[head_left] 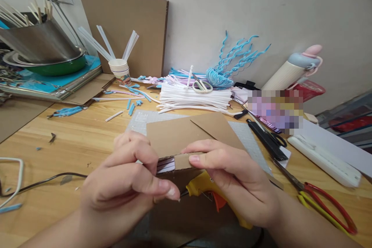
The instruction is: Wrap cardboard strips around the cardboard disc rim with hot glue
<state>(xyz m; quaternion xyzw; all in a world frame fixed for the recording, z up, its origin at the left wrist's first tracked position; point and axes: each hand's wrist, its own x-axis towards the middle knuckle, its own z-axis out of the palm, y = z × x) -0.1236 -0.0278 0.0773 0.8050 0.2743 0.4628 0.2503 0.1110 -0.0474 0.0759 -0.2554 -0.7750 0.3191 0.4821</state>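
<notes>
Both my hands are at a brown cardboard piece near the table's front edge. White paper with dark lines shows at its left end. My right hand pinches its top edge between thumb and fingers. The curled fingers of my left hand grip its left end; the left thumb stands off below, with a whitish patch on its tip. Below my right hand is a yellow glue gun with an orange trigger, partly hidden. Behind the hands, a cardboard sheet with a diagonal cut lies on a grey cutting mat.
At right lie red-and-yellow scissors, a black cutter and a white power strip. White pipe cleaners are piled behind. Paper cups hold glue sticks at left. A black cable crosses the table.
</notes>
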